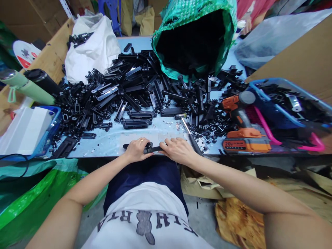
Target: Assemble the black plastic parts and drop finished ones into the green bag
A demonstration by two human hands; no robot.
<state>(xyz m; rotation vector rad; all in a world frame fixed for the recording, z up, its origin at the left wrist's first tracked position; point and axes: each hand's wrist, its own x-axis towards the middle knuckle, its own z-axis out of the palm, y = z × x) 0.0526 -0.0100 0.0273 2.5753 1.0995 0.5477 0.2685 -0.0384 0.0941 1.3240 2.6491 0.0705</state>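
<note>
My left hand [137,150] is wrapped round one end of a long black plastic part [156,149] at the front edge of the table. Its other end lies under the closed fingers of my right hand [178,149]. What kind of part it is I cannot make out. Just right of my right hand lies a hammer [191,135], its dark grip toward me. Beyond my hands, several folded black parts [137,123] sit side by side in front of a large heap of similar black pieces [135,79].
An orange cordless drill [243,128] stands at right, beside a blue basket [280,114] of black parts. A green woven sack [166,58] gapes open behind the heap. At left are a white bag [93,48], a green bottle [31,88] and a blue tray [55,121]. Another person's hand [247,26] shows at the back.
</note>
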